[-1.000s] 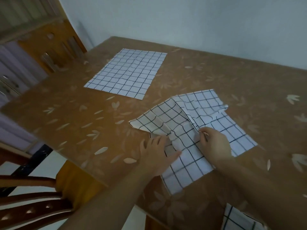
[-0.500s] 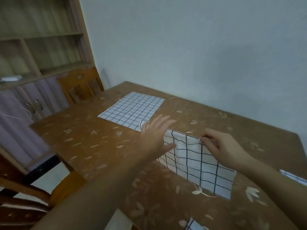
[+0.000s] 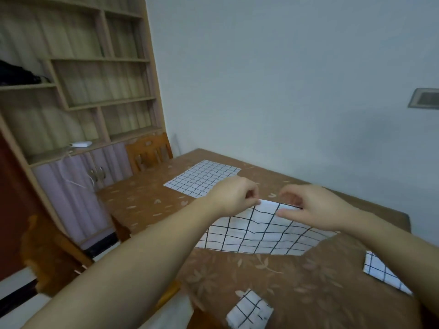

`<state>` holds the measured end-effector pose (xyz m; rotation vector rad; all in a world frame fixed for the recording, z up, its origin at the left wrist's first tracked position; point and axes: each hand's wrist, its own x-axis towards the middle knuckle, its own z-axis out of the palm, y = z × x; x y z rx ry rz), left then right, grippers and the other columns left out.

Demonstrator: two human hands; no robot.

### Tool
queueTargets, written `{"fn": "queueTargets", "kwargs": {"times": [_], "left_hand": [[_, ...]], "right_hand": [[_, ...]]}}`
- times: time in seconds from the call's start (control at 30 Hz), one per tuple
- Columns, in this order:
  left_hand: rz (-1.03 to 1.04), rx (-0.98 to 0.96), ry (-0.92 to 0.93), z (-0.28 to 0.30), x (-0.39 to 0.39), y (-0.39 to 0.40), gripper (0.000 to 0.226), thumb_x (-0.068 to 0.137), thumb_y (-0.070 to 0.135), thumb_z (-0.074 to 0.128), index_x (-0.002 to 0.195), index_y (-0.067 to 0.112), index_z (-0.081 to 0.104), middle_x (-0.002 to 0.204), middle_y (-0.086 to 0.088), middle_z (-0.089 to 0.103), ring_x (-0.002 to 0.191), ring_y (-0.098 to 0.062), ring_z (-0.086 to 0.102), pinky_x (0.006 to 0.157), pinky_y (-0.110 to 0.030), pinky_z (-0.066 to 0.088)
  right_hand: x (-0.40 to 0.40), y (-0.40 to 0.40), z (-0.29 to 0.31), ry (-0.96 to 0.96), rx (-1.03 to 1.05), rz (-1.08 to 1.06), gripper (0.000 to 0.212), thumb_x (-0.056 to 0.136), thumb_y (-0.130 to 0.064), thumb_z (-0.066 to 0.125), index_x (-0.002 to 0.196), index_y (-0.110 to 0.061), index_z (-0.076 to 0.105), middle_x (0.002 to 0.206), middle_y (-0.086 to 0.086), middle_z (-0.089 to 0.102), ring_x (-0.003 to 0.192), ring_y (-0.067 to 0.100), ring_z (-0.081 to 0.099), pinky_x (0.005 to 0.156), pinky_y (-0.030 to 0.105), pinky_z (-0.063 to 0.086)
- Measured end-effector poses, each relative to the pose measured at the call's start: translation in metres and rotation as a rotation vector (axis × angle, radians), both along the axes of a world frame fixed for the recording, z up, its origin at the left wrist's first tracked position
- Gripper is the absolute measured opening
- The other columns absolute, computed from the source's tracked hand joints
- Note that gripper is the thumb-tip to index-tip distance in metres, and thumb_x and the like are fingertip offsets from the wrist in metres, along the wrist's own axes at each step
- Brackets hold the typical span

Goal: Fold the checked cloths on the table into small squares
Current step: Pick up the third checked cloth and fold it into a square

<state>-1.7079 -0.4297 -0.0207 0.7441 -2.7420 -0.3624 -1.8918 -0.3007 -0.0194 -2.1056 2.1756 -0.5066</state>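
Both hands, left hand (image 3: 234, 198) and right hand (image 3: 308, 208), pinch the far edge of the checked cloth (image 3: 261, 233) above the table (image 3: 273, 281); mid-fold, next needs edges aligned

Right forearm hides part of the near-right cloth (image 3: 380, 271) (its far side); the small folded square (image 3: 249, 312) is blurred

On the surface (image 3: 237, 276), a flat cloth (image 3: 202, 178) lies above centre; the held cloth (image 3: 261, 231) is at centre, between both hands. A folded square (image 3: 249, 313) sits at lower centre, another cloth (image 3: 382, 271) at lower right. Shelves (image 3: 95, 79) fill the upper left.
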Motion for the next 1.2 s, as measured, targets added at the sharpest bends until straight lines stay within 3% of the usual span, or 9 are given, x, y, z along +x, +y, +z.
{"fn": "queueTargets", "kwargs": {"times": [0.07,0.17,0.4,0.7,0.8,0.93,1.07,1.13,1.2], "left_hand": [[-0.025,-0.029,-0.019,0.014,0.008,0.015,0.016,0.092,0.03,0.066,0.09,0.015,0.07,0.084,0.004,0.068,0.08,-0.016,0.06,0.074,-0.033,0.049],[-0.071,-0.019,-0.004,0.03,0.029,0.03,0.011,0.093,0.028,0.064,0.088,0.018,0.064,0.076,0.009,0.06,0.076,-0.015,0.054,0.07,-0.032,0.044],[0.022,0.034,-0.256,0.027,0.124,0.033,0.026,0.086,0.036,0.073,0.087,0.011,0.067,0.074,0.002,0.055,0.07,-0.017,0.049,0.059,-0.03,0.035],[0.042,0.259,-0.068,0.014,0.192,0.042,0.028,0.081,0.031,0.078,0.058,0.031,0.063,0.06,0.016,0.055,0.061,-0.007,0.05,0.059,-0.025,0.036],[0.017,0.306,0.052,0.016,0.197,0.055,0.008,0.078,0.026,0.081,0.082,0.024,0.074,0.083,0.02,0.066,0.081,0.003,0.058,0.074,-0.021,0.041],[0.034,0.377,0.198,0.034,0.214,0.066,0.03,0.074,0.028,0.084,0.103,0.028,0.074,0.11,0.018,0.066,0.102,0.004,0.058,0.088,-0.015,0.044],[0.168,0.417,0.014,0.031,0.234,0.061,0.065,0.065,0.065,0.078,0.117,0.025,0.069,0.129,0.008,0.063,0.121,-0.014,0.056,0.107,-0.036,0.041],[0.201,0.434,-0.092,0.019,0.232,0.065,0.087,0.058,0.078,0.073,0.121,0.018,0.067,0.122,0.002,0.067,0.111,-0.017,0.061,0.1,-0.037,0.048],[0.233,0.465,-0.035,0.009,0.219,0.075,0.084,0.068,0.068,0.075,0.114,-0.001,0.064,0.09,-0.011,0.064,0.079,-0.024,0.06,0.07,-0.035,0.05]], "right_hand": [[0.021,0.003,0.006,0.091,0.0,0.048,0.05,0.07,-0.07,0.06,0.108,-0.037,0.057,0.091,-0.022,0.06,0.086,0.005,0.059,0.076,0.032,0.052],[0.053,0.002,0.012,0.211,-0.033,0.091,0.022,0.08,-0.055,0.063,0.086,-0.036,0.056,0.076,-0.014,0.057,0.074,0.01,0.053,0.067,0.035,0.048],[0.092,0.004,0.02,0.073,0.078,0.225,0.04,0.086,-0.031,0.068,0.053,-0.024,0.048,0.053,-0.01,0.049,0.052,0.003,0.044,0.052,0.018,0.033],[0.161,0.039,-0.002,0.02,0.158,0.185,0.033,0.079,-0.047,0.072,0.066,-0.026,0.05,0.064,-0.009,0.048,0.059,0.007,0.043,0.06,0.026,0.037],[0.184,0.044,-0.008,-0.048,0.095,0.193,0.04,0.076,-0.041,0.076,0.056,-0.028,0.045,0.056,-0.009,0.045,0.053,0.007,0.039,0.056,0.025,0.033],[0.18,0.055,0.002,-0.141,0.056,0.194,0.048,0.083,-0.03,0.073,0.047,-0.02,0.043,0.044,-0.009,0.036,0.047,0.007,0.03,0.049,0.022,0.025],[0.148,0.078,0.009,-0.315,0.061,0.182,0.048,0.089,-0.029,0.068,0.048,-0.018,0.044,0.05,-0.01,0.031,0.05,0.005,0.028,0.053,0.025,0.024],[0.132,0.09,0.007,-0.398,0.073,0.18,0.047,0.091,-0.027,0.065,0.05,-0.019,0.043,0.052,-0.01,0.033,0.05,0.006,0.03,0.055,0.027,0.026],[0.122,0.1,0.001,-0.415,0.09,0.172,0.042,0.087,-0.036,0.067,0.056,-0.017,0.046,0.054,-0.01,0.037,0.051,0.007,0.034,0.056,0.028,0.029]]}}
